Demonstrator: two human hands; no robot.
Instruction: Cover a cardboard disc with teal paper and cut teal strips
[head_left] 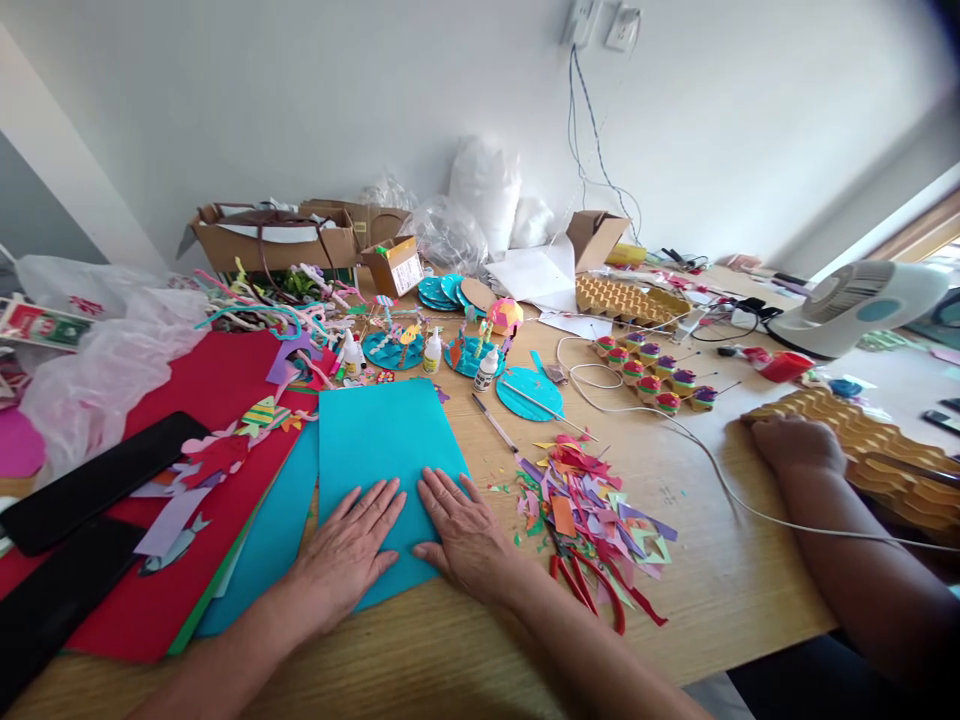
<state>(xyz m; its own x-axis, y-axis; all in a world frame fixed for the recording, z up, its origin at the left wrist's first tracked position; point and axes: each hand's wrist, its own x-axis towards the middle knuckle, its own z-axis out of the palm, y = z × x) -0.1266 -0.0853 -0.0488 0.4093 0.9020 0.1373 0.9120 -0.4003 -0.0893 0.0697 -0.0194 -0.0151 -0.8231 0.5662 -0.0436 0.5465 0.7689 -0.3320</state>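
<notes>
A bright blue sheet of paper [384,430] lies on the wooden table in front of me. My left hand [346,545] rests flat on its lower left part, fingers stretched out. Beside it, my right hand [466,530] lies flat on the lower right part, fingers extended, with a gap between the two hands. Neither hand grips anything. Left of this sheet is a stack of coloured paper, with a red sheet [202,385] on top and more blue paper [262,555] at its side. To the right lie paper scraps [577,495] and red-handled pliers or scissors [592,590].
Two black phone-like objects [105,480] lie on the red paper. Behind are glue bottles [433,352], a blue disc [529,393] and a pen [495,425]. A white cable [701,445] crosses the table's right side. Another person's hand [799,445] rests by an egg tray [885,430].
</notes>
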